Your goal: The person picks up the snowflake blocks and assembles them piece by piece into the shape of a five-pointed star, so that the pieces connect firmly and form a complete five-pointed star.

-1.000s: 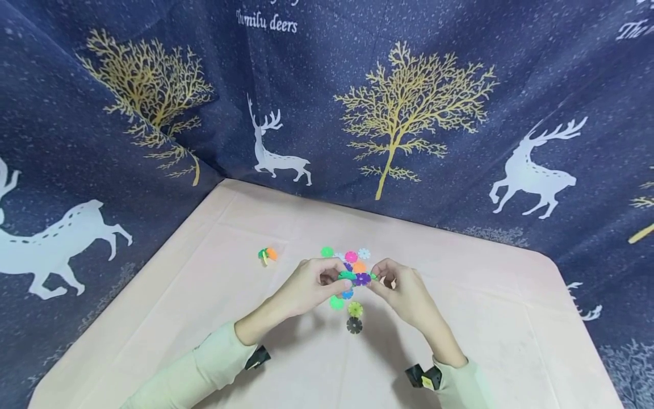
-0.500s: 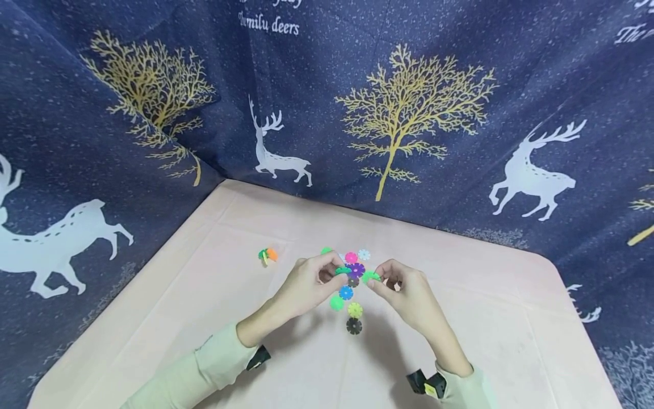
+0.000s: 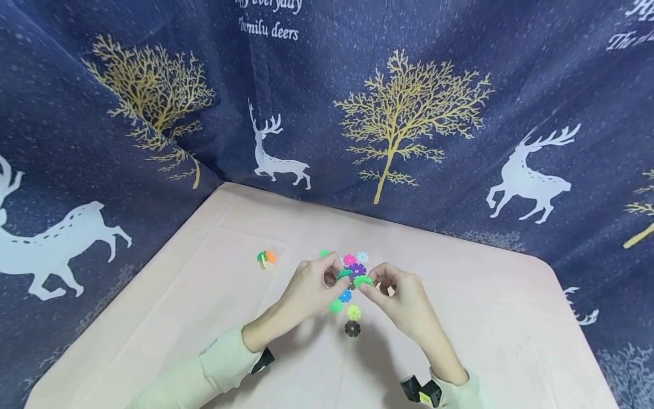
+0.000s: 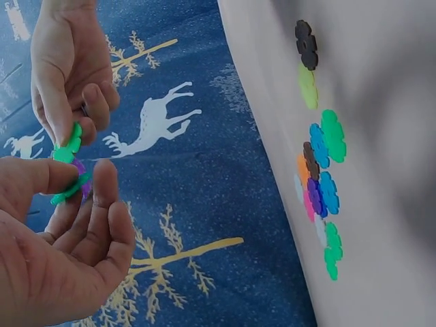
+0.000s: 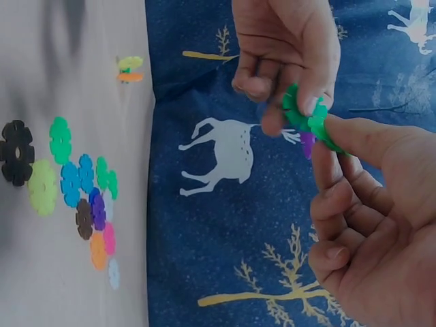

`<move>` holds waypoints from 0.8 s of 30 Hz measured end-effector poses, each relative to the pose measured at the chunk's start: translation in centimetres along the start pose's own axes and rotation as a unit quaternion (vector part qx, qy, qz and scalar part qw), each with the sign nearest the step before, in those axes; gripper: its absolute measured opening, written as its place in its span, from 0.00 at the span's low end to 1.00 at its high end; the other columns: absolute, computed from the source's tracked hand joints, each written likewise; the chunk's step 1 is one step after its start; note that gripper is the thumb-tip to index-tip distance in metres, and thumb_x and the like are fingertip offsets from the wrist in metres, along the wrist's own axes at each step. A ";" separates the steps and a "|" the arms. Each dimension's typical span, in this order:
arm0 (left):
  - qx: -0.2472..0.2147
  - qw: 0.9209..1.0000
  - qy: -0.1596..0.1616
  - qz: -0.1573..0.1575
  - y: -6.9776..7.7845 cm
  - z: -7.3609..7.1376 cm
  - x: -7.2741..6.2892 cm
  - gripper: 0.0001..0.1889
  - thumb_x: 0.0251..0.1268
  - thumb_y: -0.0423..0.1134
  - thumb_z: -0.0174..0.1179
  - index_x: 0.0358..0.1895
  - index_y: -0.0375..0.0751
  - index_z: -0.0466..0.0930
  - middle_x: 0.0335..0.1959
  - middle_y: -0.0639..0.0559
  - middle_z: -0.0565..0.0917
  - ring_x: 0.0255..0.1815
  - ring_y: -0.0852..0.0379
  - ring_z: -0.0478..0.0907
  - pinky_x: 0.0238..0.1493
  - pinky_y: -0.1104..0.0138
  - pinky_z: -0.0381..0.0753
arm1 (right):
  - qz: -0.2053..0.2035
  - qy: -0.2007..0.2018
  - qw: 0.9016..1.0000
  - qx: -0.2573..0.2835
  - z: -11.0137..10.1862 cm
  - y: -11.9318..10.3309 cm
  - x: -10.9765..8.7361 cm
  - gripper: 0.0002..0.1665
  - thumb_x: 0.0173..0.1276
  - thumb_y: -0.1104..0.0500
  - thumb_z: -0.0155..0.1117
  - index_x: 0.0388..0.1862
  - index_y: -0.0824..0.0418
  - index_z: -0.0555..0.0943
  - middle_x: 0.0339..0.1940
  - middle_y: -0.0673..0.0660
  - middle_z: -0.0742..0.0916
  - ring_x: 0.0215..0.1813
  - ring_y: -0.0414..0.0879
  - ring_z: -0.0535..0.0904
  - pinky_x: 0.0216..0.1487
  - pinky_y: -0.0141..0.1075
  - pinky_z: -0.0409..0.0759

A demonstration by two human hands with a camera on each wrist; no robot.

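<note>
Over the table, my left hand (image 3: 309, 287) pinches a dark green snowflake disc (image 5: 294, 107) between thumb and fingers. A purple snowflake disc (image 3: 357, 268) is joined to it and stands out toward the right. My right hand (image 3: 406, 298) pinches a bright green snowflake disc (image 3: 363, 280) by its edge, thumb nearest the head camera. That bright green disc overlaps the lower edge of the purple one in the head view. From the right wrist, the two green discs appear side by side, and most of the purple disc (image 5: 307, 145) is hidden behind them.
Loose snowflake discs lie on the pale tabletop below the hands, among them black (image 3: 352, 328), yellow-green (image 3: 353, 312), blue (image 3: 345, 295), pink (image 3: 349, 259) and white (image 3: 362, 257). A joined orange-and-green cluster (image 3: 266, 258) sits farther left. A dark blue printed cloth (image 3: 317, 142) hangs behind.
The bright green disc has turned from nearly edge-on to flatter and, after a short shift off the purple disc, come back left against its lower edge. The purple disc has tilted upward.
</note>
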State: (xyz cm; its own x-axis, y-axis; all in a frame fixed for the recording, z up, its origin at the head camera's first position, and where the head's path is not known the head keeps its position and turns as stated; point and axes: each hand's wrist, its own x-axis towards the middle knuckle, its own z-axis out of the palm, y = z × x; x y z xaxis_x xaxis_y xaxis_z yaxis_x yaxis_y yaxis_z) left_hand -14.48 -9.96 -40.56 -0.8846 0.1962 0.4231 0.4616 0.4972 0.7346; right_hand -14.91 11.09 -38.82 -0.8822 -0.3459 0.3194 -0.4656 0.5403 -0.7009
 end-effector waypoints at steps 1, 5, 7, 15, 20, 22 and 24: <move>-0.001 1.000 0.000 0.005 0.1 0.0 -0.1 0.08 0.59 0.33 0.66 0.30 0.47 0.76 0.26 0.58 0.84 0.28 0.64 0.81 0.35 0.70 0.82 | -0.002 0.005 1.000 -0.004 0.1 0.0 -0.1 0.08 0.63 0.58 0.75 0.33 0.54 0.81 0.19 0.43 0.74 0.23 0.37 0.68 0.23 0.31 0.67; -0.022 1.000 -0.003 0.011 0.2 0.2 -0.2 0.08 0.59 0.34 0.66 0.31 0.48 0.76 0.29 0.59 0.84 0.31 0.64 0.82 0.39 0.67 0.83 | -0.013 0.025 0.999 -0.016 0.3 -0.1 -0.2 0.08 0.62 0.58 0.75 0.32 0.53 0.81 0.17 0.42 0.73 0.20 0.35 0.65 0.21 0.31 0.65; -0.035 0.999 0.000 0.009 0.3 0.2 -0.2 0.08 0.59 0.35 0.67 0.31 0.48 0.75 0.29 0.59 0.84 0.32 0.64 0.82 0.40 0.66 0.83 | -0.022 0.036 0.999 -0.021 0.4 -0.2 -0.2 0.09 0.62 0.59 0.75 0.32 0.53 0.81 0.17 0.42 0.72 0.20 0.34 0.63 0.21 0.30 0.64; -0.070 0.997 0.022 0.029 0.1 0.6 -0.1 0.11 0.59 0.35 0.70 0.31 0.48 0.74 0.27 0.61 0.80 0.34 0.64 0.81 0.46 0.65 0.83 | -0.065 0.094 0.993 -0.027 0.7 -0.3 -0.3 0.10 0.60 0.61 0.76 0.30 0.52 0.80 0.19 0.42 0.73 0.18 0.34 0.61 0.16 0.29 0.61; -0.072 0.995 0.035 0.062 0.2 0.9 0.1 0.11 0.57 0.35 0.72 0.33 0.48 0.76 0.28 0.60 0.81 0.33 0.64 0.81 0.44 0.66 0.83 | -0.106 0.140 0.984 -0.041 1.1 -0.4 -0.3 0.12 0.57 0.66 0.77 0.30 0.55 0.81 0.22 0.42 0.77 0.21 0.35 0.65 0.17 0.25 0.61; -0.066 0.994 0.039 0.078 0.3 1.1 0.2 0.11 0.57 0.36 0.73 0.33 0.47 0.76 0.28 0.59 0.80 0.33 0.64 0.80 0.42 0.67 0.82 | -0.121 0.157 0.979 -0.052 1.2 -0.4 -0.3 0.12 0.55 0.68 0.76 0.30 0.56 0.81 0.23 0.42 0.78 0.22 0.34 0.65 0.19 0.24 0.61; -0.057 0.994 0.041 0.088 0.4 1.2 0.3 0.12 0.57 0.37 0.73 0.33 0.47 0.76 0.28 0.58 0.80 0.33 0.64 0.78 0.40 0.68 0.80 | -0.134 0.171 0.974 -0.064 1.3 -0.4 -0.3 0.12 0.54 0.69 0.76 0.29 0.57 0.80 0.23 0.43 0.79 0.22 0.34 0.65 0.21 0.23 0.61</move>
State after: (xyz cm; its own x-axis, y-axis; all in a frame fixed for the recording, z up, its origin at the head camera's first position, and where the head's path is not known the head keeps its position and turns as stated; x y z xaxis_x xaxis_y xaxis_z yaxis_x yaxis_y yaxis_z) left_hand -14.60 -8.70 -40.79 -0.7837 0.1987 0.5886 0.6167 0.3620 0.6990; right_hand -14.41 10.02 -39.45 -0.6896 -0.2225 0.6892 -0.6675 0.5644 -0.4857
